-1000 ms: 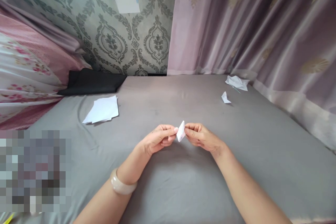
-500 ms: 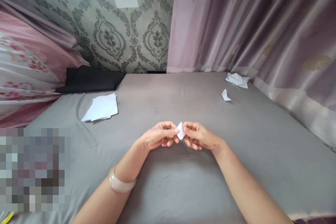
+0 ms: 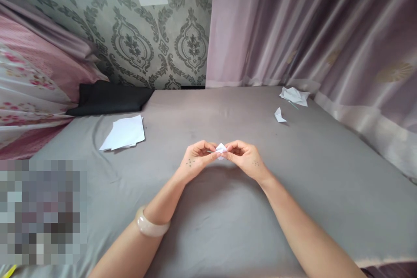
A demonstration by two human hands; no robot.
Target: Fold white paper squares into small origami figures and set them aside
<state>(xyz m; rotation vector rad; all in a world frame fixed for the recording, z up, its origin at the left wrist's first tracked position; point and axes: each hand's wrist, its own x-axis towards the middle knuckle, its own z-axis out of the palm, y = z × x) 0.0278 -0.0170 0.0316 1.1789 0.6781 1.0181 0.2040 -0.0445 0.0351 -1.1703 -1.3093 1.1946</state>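
Observation:
A small folded piece of white paper is pinched between both hands over the middle of the grey cloth surface. My left hand grips its left side, thumb in front and fingers behind. From the other side my right hand pinches the paper the same way, and the two thumb tips nearly meet at its centre. The paper's pointed top shows above the thumbs; much of its lower part is hidden by them. A pale bangle circles my left forearm.
Stacked white sheets lie at the left, before a folded black cloth. On the right are a small folded paper piece and a pile of white papers with a thin stick beside it. Curtains border the surface.
Both hands have lifted slightly and turned so their backs face me. The paper has tilted, and the thumbs have moved together across its front.

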